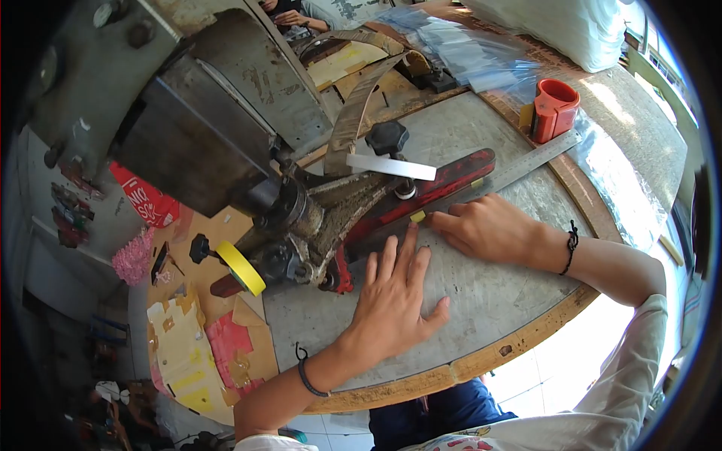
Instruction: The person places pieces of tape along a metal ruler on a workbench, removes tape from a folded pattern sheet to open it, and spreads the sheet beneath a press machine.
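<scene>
1. Left hand (387, 304): open, fingers spread over the table (489, 308), one fingertip at the small yellow piece (417, 216).
2. Right hand (489, 229): fingers curled beside it; whether they grip, I cannot tell.
3. Positioning seems unfinished; the piece lies near the red bar (459, 171).

A red tape dispenser (555, 116) is standing near clear plastic bags (470, 46), a bulging white sack (564, 28) is resting behind them, and a pink bundle (134, 257) is lying just below a red printed bag (144, 197).
</scene>
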Motion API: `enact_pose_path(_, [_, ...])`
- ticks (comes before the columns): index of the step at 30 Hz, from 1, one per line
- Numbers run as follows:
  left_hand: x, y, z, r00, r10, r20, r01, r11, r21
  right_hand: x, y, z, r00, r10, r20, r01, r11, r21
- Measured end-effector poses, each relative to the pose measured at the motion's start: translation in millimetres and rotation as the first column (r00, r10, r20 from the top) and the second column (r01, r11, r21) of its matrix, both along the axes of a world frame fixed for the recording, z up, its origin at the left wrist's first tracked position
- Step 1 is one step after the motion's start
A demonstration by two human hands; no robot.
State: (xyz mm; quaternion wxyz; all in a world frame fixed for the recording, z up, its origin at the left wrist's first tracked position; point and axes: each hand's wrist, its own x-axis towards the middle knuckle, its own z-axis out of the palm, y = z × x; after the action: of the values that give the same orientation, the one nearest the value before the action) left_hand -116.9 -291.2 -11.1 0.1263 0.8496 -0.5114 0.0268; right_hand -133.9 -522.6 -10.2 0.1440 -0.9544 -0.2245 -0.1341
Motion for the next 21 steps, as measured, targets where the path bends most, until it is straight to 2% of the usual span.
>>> enact_pose_path(2, [0.2,0.6,0.0,1.0,-0.001,0.0,0.001,1.0,0.0,-0.7,-0.3,2.9,0.999,-0.004,-0.042,0.003,1.0,-0.021])
enact_pose_path(6, [-0.5,0.7,-1.5,0.999,0.011,0.031,-0.011,1.0,0.005,1.6,-3.4,-0.3,0.999,0.041,0.014,-0.041,0.999,-0.015])
enact_pose_path(15, [-1.9,4.2,-5.5,0.998,0.015,0.064,-0.013,0.999,-0.03,-2.7,-0.8,1.1,0.998,0.019,0.052,-0.018,1.0,-0.012])
enact_pose_path(21, [-2.8,3.6,-4.2,0.998,0.013,0.065,-0.011,0.999,-0.033,-2.9,-1.1,-0.1,0.987,0.057,0.149,-0.063,0.997,0.037])
